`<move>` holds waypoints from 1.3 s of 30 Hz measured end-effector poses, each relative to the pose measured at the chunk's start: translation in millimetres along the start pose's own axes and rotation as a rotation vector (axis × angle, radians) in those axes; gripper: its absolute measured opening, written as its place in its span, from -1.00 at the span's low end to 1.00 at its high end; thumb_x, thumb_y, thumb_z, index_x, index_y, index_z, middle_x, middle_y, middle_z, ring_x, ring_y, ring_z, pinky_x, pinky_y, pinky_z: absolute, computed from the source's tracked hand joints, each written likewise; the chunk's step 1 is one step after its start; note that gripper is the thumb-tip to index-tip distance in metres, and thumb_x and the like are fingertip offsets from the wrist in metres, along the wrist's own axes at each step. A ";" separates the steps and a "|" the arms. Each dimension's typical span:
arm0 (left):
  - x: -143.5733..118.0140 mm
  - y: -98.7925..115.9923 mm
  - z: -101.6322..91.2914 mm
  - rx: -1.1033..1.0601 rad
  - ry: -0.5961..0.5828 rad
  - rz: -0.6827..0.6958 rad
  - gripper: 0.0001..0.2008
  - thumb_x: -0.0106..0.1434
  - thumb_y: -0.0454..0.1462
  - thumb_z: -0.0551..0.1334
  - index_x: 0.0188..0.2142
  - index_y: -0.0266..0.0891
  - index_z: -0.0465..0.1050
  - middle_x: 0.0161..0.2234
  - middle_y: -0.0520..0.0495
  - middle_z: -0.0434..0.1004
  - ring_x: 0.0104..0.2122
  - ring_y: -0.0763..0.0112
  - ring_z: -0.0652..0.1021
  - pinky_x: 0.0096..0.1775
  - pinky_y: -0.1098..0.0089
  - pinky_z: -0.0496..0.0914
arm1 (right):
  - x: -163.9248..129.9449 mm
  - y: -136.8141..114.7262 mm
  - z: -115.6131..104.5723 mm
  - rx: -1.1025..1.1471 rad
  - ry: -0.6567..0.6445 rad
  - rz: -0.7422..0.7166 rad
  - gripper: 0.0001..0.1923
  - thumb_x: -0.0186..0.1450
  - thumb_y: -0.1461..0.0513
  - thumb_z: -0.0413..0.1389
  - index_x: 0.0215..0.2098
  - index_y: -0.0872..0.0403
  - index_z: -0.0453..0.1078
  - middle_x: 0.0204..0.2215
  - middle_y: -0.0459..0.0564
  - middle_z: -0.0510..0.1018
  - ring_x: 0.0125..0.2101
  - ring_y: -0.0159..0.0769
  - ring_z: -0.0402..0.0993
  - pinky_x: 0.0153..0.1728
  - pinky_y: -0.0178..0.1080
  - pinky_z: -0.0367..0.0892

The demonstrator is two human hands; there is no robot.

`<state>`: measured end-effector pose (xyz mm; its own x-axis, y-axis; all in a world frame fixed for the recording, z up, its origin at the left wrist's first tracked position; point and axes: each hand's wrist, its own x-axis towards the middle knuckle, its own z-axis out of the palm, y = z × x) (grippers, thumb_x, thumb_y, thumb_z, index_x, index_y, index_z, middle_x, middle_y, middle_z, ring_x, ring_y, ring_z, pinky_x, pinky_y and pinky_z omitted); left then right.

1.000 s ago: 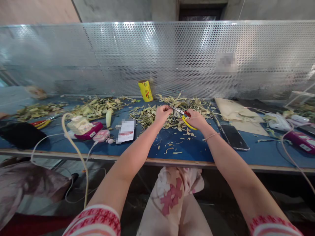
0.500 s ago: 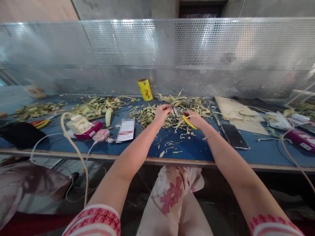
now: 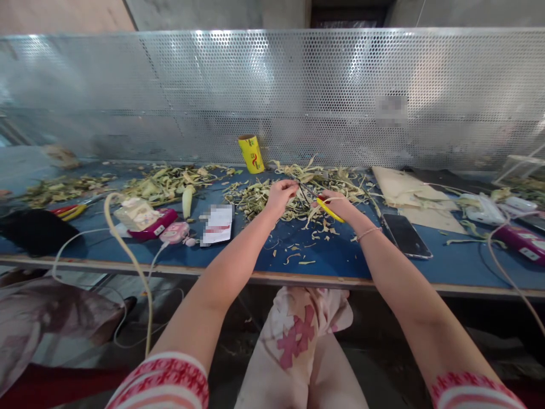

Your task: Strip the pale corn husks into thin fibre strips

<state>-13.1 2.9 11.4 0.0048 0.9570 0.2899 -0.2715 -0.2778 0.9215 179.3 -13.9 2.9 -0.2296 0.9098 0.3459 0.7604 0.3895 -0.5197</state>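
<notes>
My left hand (image 3: 281,196) is closed in a pinch above a heap of dried plant pieces (image 3: 251,201). From its fingertips a thin dark stem (image 3: 304,196) seems to hang, too fine to see clearly. Just to the right, my right hand (image 3: 338,205) is wrapped round scissors with yellow and red handles (image 3: 331,211). Their narrow metal end points left, close to my left fingertips. Whether the blades touch the stem cannot be made out. Small pale scraps (image 3: 293,248) lie on the blue tabletop (image 3: 327,261) below both hands.
A yellow cardboard tube (image 3: 252,154) stands at the back before a perforated metal screen (image 3: 204,96). A phone (image 3: 406,236) and brown cardboard (image 3: 400,190) lie to the right. Leftward are a white card (image 3: 219,225), a magenta device (image 3: 153,224), cables and another red-and-yellow-handled tool (image 3: 70,212).
The scissors and my right hand have shifted very slightly. A pale scrap near the table's front edge is gone from its spot. My left hand stays pinched in the same place.
</notes>
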 end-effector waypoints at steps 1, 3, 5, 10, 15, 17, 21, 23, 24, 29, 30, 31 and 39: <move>-0.1 0.3 0.3 -0.004 -0.001 0.001 -0.95 -0.06 -0.40 0.28 -0.52 -0.33 0.43 -0.66 0.07 0.35 -0.62 0.61 0.34 -0.48 0.51 0.24 | -0.5 -0.3 -0.3 0.003 -0.007 0.012 -0.53 0.06 -0.16 0.13 -0.55 0.04 0.16 -0.56 -0.11 0.36 -0.50 -0.37 0.26 -0.48 -0.30 0.18; -0.5 0.7 0.8 -0.007 -0.012 0.003 -0.95 -0.07 -0.41 0.28 -0.52 -0.33 0.43 -0.67 0.07 0.35 -0.62 0.61 0.34 -0.48 0.51 0.24 | -2.0 -1.0 -0.8 0.010 -0.036 0.023 -0.55 0.07 -0.14 0.12 -0.50 0.04 0.18 -0.55 -0.12 0.36 -0.49 -0.37 0.26 -0.47 -0.30 0.18; -0.9 0.9 1.1 -0.001 -0.017 0.003 -0.94 -0.08 -0.41 0.28 -0.51 -0.34 0.44 -0.67 0.08 0.35 -0.62 0.61 0.34 -0.48 0.51 0.23 | -3.9 -1.7 -1.1 0.018 -0.077 0.015 -0.56 0.10 -0.13 0.11 -0.42 0.05 0.21 -0.52 -0.11 0.38 -0.47 -0.37 0.27 -0.44 -0.30 0.19; -0.6 0.6 1.3 0.003 -0.006 -0.008 -0.92 -0.08 -0.41 0.28 -0.50 -0.34 0.46 -0.68 0.09 0.33 -0.63 0.63 0.32 -0.50 0.52 0.20 | -6.4 -4.9 -2.6 0.021 -0.112 0.000 -0.57 0.15 -0.12 0.07 -0.36 0.08 0.27 -0.43 -0.06 0.45 -0.42 -0.36 0.30 -0.37 -0.29 0.21; -1.3 2.3 1.2 0.011 0.009 -0.025 -0.92 -0.09 -0.41 0.27 -0.50 -0.33 0.45 -0.65 0.08 0.35 -0.61 0.61 0.34 -0.47 0.50 0.24 | -5.7 -5.2 -4.8 -0.041 -0.081 -0.008 -0.58 0.14 -0.12 0.06 -0.45 0.07 0.26 -0.50 -0.09 0.40 -0.45 -0.36 0.28 -0.39 -0.29 0.18; -2.2 3.5 1.4 0.040 0.021 -0.022 -0.92 -0.08 -0.41 0.27 -0.49 -0.33 0.46 -0.63 0.08 0.36 -0.60 0.60 0.34 -0.46 0.50 0.24 | -4.8 -2.6 -4.5 -0.026 -0.081 -0.014 -0.56 0.11 -0.14 0.06 -0.48 0.06 0.24 -0.54 -0.12 0.36 -0.47 -0.38 0.25 -0.41 -0.29 0.16; -3.6 4.4 1.3 0.073 0.024 0.017 -0.93 -0.06 -0.39 0.26 -0.49 -0.33 0.45 -0.62 0.07 0.37 -0.59 0.59 0.35 -0.44 0.48 0.26 | -2.3 3.3 -2.9 0.056 -0.059 -0.012 -0.53 0.06 -0.17 0.09 -0.52 0.05 0.19 -0.56 -0.16 0.30 -0.50 -0.40 0.20 -0.46 -0.30 0.13; -3.4 3.8 0.5 0.083 0.011 0.030 -0.94 -0.06 -0.38 0.26 -0.50 -0.32 0.44 -0.62 0.07 0.36 -0.58 0.59 0.34 -0.44 0.49 0.26 | -1.2 4.4 -2.8 0.068 -0.040 -0.009 -0.52 0.05 -0.17 0.11 -0.53 0.04 0.16 -0.56 -0.16 0.30 -0.50 -0.40 0.20 -0.46 -0.30 0.13; -3.1 3.2 0.0 0.090 0.002 0.036 -0.95 -0.05 -0.37 0.26 -0.50 -0.32 0.44 -0.62 0.07 0.35 -0.58 0.59 0.34 -0.45 0.49 0.26 | -0.8 4.4 -3.0 0.061 -0.034 -0.005 -0.53 0.04 -0.16 0.12 -0.53 0.04 0.15 -0.56 -0.16 0.30 -0.50 -0.39 0.21 -0.45 -0.30 0.13; -0.7 0.3 -1.8 0.119 -0.021 0.060 -0.98 -0.04 -0.37 0.24 -0.53 -0.31 0.41 -0.65 0.08 0.32 -0.60 0.60 0.32 -0.48 0.51 0.21 | -1.6 2.3 -5.4 -0.002 -0.011 0.017 -0.59 0.06 -0.08 0.16 -0.50 0.03 0.15 -0.52 -0.12 0.38 -0.48 -0.36 0.26 -0.45 -0.29 0.15; -0.3 -0.1 -1.8 0.118 -0.023 0.062 -0.98 -0.04 -0.37 0.24 -0.54 -0.31 0.40 -0.65 0.09 0.31 -0.60 0.60 0.32 -0.48 0.51 0.21 | -2.1 2.0 -5.7 -0.009 -0.013 0.020 -0.61 0.07 -0.07 0.16 -0.48 0.02 0.15 -0.52 -0.12 0.39 -0.48 -0.35 0.26 -0.45 -0.29 0.15; 0.0 -0.4 -1.7 0.115 -0.022 0.063 -0.98 -0.03 -0.38 0.24 -0.55 -0.31 0.40 -0.65 0.09 0.31 -0.60 0.60 0.32 -0.48 0.51 0.21 | -2.5 1.7 -5.9 -0.013 -0.018 0.024 -0.62 0.08 -0.05 0.16 -0.46 0.02 0.15 -0.51 -0.12 0.40 -0.47 -0.35 0.27 -0.45 -0.29 0.16; 2.1 -3.8 -2.8 0.126 -0.038 0.080 -0.93 -0.03 -0.36 0.26 -0.57 -0.30 0.38 -0.65 0.09 0.30 -0.61 0.61 0.31 -0.48 0.51 0.19 | -2.6 1.5 -8.1 -0.080 0.019 0.001 -0.65 0.09 -0.02 0.18 -0.46 0.02 0.16 -0.49 -0.11 0.41 -0.44 -0.33 0.28 -0.42 -0.28 0.17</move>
<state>-14.8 6.3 7.9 0.0247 0.9282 0.3713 -0.1496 -0.3638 0.9194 186.0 -16.8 7.6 -0.2180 0.9070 0.3602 0.8069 0.3752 -0.4563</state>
